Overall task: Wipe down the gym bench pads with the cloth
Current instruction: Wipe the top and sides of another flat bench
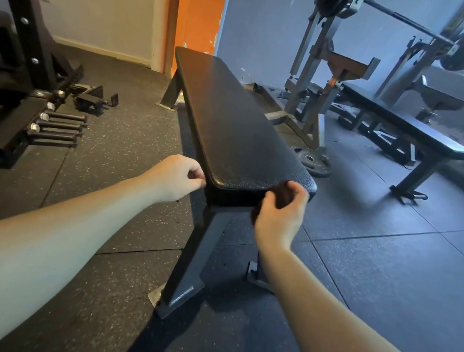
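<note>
You will find no lettering here that can be read. On the bench, the near left leg bears a faint pale mark low down, close to the floor, but it is too blurred to make out. The weight plate lying on the floor just right of the bench is too small and dark to show any figures.
</note>
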Tool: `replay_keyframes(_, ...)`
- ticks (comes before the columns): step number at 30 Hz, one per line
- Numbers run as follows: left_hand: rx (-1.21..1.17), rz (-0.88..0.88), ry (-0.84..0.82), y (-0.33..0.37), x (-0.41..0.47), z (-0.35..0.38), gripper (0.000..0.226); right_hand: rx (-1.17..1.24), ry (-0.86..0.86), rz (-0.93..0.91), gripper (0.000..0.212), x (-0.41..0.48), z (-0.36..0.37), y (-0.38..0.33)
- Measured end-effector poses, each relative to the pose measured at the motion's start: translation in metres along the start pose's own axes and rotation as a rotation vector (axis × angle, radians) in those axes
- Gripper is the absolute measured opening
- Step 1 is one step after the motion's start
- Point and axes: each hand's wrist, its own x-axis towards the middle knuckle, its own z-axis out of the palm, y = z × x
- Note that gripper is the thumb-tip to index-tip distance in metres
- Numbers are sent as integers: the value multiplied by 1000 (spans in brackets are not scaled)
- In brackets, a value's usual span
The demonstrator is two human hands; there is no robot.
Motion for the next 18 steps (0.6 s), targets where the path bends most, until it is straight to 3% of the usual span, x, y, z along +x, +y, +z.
replay_keyframes(3, -13, -11, 26, 1, 0, -1, 9, -2, -32, -5, 37, 5, 2, -6)
replay_keyframes(9, 28, -11, 23, -5, 0, -2, 8, -179, -297, -465, 26, -48, 48, -13)
replay_keyframes(14, 46, -31, 15, -12, -1, -4, 9, -332, -365, -672, 28, -37, 38, -13)
replay_keyframes(16, 39, -38, 2, -12, -2, -5, 8, -357, -341, -682, 29, -22, 21, -6)
replay_keyframes(18, 35, -39, -7, -11, -2, -5, 8, -331, -258, -556, 29, -5, 6, 1)
